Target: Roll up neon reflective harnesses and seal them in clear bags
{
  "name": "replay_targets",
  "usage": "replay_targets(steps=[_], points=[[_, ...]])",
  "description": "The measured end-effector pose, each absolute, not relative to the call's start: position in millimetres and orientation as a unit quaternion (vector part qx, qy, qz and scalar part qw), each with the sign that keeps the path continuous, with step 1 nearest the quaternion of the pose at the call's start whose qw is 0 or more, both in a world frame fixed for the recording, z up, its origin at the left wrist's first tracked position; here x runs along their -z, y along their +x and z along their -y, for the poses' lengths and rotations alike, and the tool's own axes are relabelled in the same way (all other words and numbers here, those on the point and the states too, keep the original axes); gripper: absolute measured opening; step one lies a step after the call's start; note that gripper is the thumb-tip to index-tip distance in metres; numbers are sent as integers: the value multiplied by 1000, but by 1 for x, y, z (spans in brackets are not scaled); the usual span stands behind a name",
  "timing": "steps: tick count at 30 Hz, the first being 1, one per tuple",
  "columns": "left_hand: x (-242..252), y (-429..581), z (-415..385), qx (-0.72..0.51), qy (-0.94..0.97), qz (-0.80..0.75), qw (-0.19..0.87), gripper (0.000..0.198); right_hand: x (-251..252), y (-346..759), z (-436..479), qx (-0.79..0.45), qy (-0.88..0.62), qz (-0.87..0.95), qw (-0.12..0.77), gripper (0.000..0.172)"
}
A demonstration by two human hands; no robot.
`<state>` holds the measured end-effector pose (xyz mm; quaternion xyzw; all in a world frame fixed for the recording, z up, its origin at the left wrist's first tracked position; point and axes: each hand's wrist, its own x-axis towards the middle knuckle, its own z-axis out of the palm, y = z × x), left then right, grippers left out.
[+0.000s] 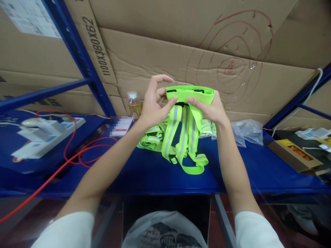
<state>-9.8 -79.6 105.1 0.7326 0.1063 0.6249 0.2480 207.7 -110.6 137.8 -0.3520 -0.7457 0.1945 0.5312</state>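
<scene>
A neon-yellow reflective strap vest with grey stripes and black buckles is lifted above the blue shelf. My left hand pinches its folded top band from the left, thumb on the front. My right hand grips the same band from the right. The straps hang down and their loops rest on the shelf. More of the same yellow strapping lies in a heap behind my left wrist.
A small bottle of amber liquid stands against the cardboard wall. Clear plastic bags lie to the right, then an open cardboard box. A white power strip and red cable lie at left. Blue rack post.
</scene>
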Motion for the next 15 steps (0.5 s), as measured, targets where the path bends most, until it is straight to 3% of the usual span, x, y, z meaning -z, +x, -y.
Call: replay_targets(steps=[3, 7, 12, 15], points=[[-105, -5, 81, -640, 720, -74, 257, 60, -140, 205, 113, -156, -339, 742, 556, 53], [-96, 3, 74, -637, 719, -93, 261, 89, -140, 203, 110, -98, -322, 725, 600, 51], [-85, 3, 72, -509, 711, -252, 415, 54, -141, 209, 107, -43, -324, 671, 666, 48], [-85, 2, 76, -451, 699, -268, 485, 46, -142, 214, 108, -53, -341, 658, 669, 47]])
